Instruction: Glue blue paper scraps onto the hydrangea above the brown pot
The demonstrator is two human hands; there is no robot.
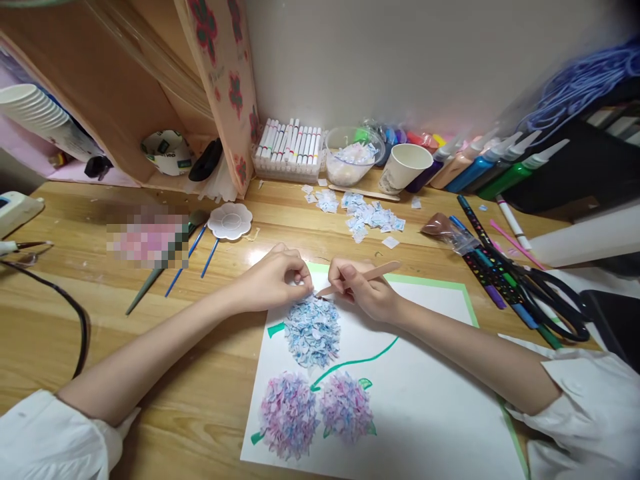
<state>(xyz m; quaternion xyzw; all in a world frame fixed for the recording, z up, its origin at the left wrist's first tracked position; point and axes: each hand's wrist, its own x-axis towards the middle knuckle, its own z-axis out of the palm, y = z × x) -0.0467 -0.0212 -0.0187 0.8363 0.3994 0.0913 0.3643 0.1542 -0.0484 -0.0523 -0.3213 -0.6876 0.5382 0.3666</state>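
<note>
A white sheet of paper [430, 400] with a green border lies on the wooden table [200, 367]. On it is a round blue flower head [313, 333] built from small paper scraps. My left hand [283, 280] is at its top edge, thumb and fingers pinched together; whatever they hold is too small to make out. In my right hand [365, 290] is a wooden craft stick [383, 270], its lower tip at the flower's top edge near my left fingertips. Below sit two pink-purple flower heads, one on the left [289, 415] and one on the right [347, 407], with green drawn leaves.
Loose blue paper scraps [373, 219] lie behind my hands. Farther back are a marker box [289, 155], a plastic bowl [353, 157], a paper cup [406, 167] and paint bottles [467, 167]. Scissors [555, 303] and pens lie right; brushes and a flower-shaped palette [230, 221], left.
</note>
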